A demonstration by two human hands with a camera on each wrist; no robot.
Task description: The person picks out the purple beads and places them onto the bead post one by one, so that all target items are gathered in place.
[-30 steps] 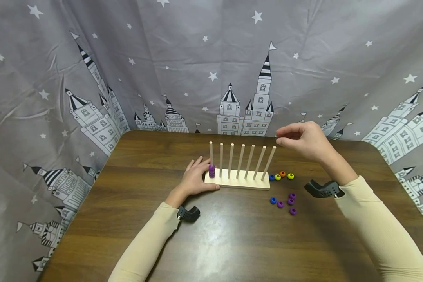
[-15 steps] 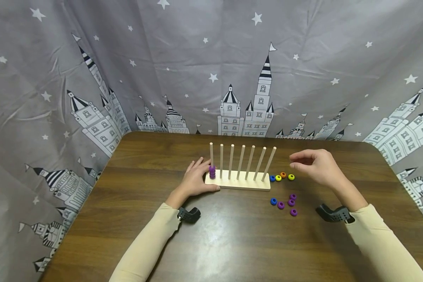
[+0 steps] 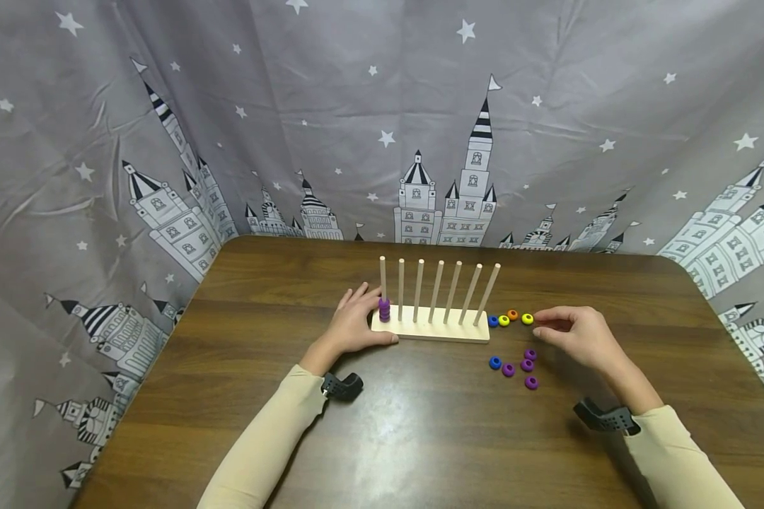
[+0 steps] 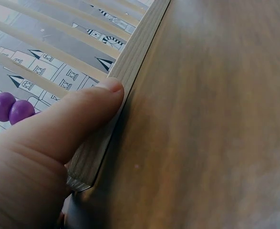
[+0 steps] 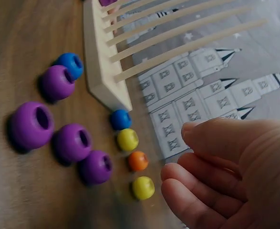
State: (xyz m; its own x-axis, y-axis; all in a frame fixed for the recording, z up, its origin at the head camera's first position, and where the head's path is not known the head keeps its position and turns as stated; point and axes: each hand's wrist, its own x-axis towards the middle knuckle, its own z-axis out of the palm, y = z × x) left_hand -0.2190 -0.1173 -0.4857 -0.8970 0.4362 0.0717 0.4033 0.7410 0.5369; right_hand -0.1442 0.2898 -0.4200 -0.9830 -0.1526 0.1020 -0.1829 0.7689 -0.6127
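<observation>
A wooden peg rack (image 3: pixel 433 329) with several upright pegs stands mid-table. Purple beads (image 3: pixel 384 311) are stacked on its leftmost peg. My left hand (image 3: pixel 353 325) grips the rack's left end, the thumb along the front edge and the fingers behind; the left wrist view shows that thumb (image 4: pixel 82 114) against the wood. On the other side, my right hand (image 3: pixel 579 336) hovers just right of a yellow bead (image 3: pixel 527 319), thumb and fingers apart and holding nothing. In the right wrist view, that yellow bead (image 5: pixel 143 188) lies left of the fingertips, with a gap between.
Beside the rack's right end lie a blue bead (image 3: pixel 493 321), another yellow bead (image 3: pixel 504 321) and an orange bead (image 3: pixel 513 314). Nearer the front are a second blue bead (image 3: pixel 495 363) and several loose purple beads (image 3: pixel 527 365). A grey castle-print curtain (image 3: pixel 331 141) hangs behind the table.
My right hand has come down from beside the tip of the rightmost peg, moving right and toward the table, to the yellow bead. The left hand stays on the rack.
</observation>
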